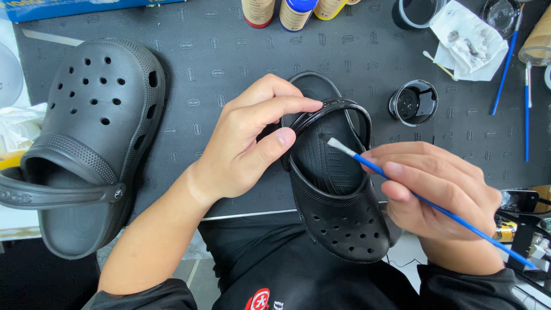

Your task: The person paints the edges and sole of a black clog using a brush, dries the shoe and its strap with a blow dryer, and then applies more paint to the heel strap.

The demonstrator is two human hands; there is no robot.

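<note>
Left hand (244, 140) pinches the glossy heel strap (338, 109) of the black clog (336, 195) at mat's front edge, right hand (439, 192) grips blue paintbrush (436, 206) w/ tip inside — wet strap could smudge under fingers, imo.

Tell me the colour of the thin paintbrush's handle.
Blue, on the thin paintbrush in the right hand; head view.

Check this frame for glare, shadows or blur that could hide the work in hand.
Head view: lighting is even and the focus is sharp. The left hand casts only a soft shadow. Glare streaks the glossy strap of the black clog. The brush in the right hand is crisp. The grey clog bulges slightly from wide-angle distortion at the left edge.
</note>
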